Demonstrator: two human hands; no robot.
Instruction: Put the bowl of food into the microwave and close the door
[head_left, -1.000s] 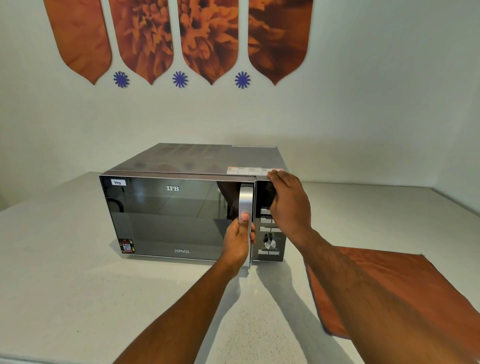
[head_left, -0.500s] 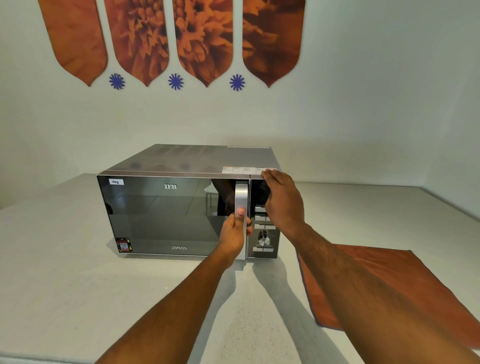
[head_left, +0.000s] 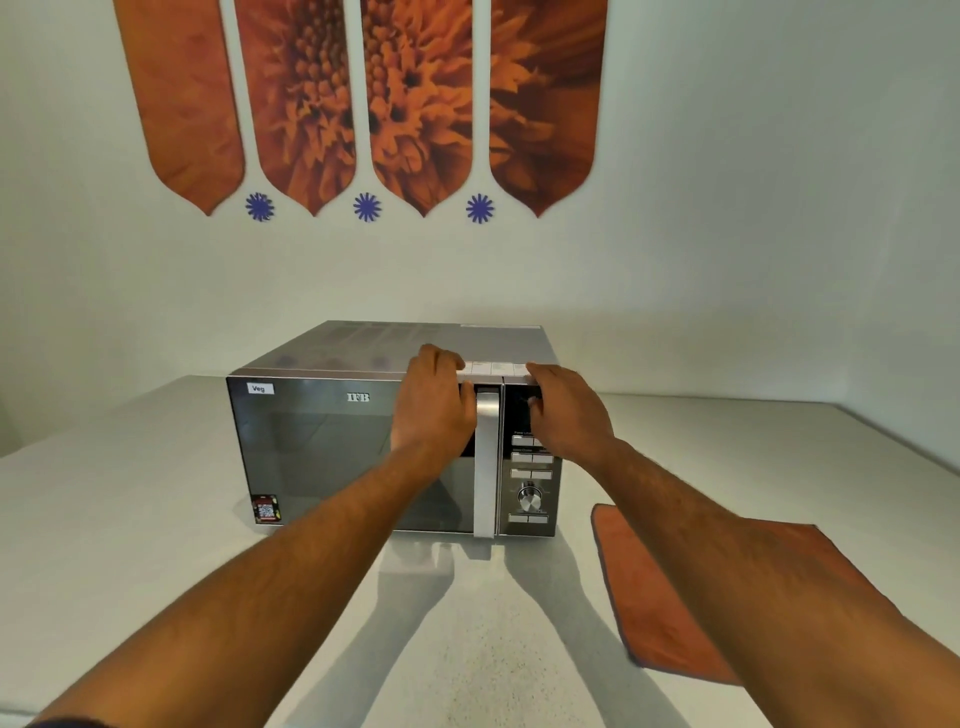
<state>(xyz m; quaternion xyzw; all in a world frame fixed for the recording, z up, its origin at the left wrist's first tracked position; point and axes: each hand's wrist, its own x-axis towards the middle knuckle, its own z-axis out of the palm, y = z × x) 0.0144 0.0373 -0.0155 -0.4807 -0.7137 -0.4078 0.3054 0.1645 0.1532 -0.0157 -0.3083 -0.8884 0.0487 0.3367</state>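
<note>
Resting on the top front edge of the microwave (head_left: 395, 415), the left hand (head_left: 434, 410) lies flat just left of the upright handle (head_left: 487, 462), grasping nothing, while the right hand (head_left: 569, 410) presses flat above the control panel (head_left: 530, 483); the door looks closed, the bowl unseen.

Microwave (head_left: 332, 457): dark mirrored door, silver handle (head_left: 487, 467). Cloth (head_left: 670, 597): rust-orange. Counter (head_left: 130, 519): pale speckled grey. Wall panels (head_left: 363, 93): orange flower print; blue starbursts (head_left: 367, 207) beneath.
</note>
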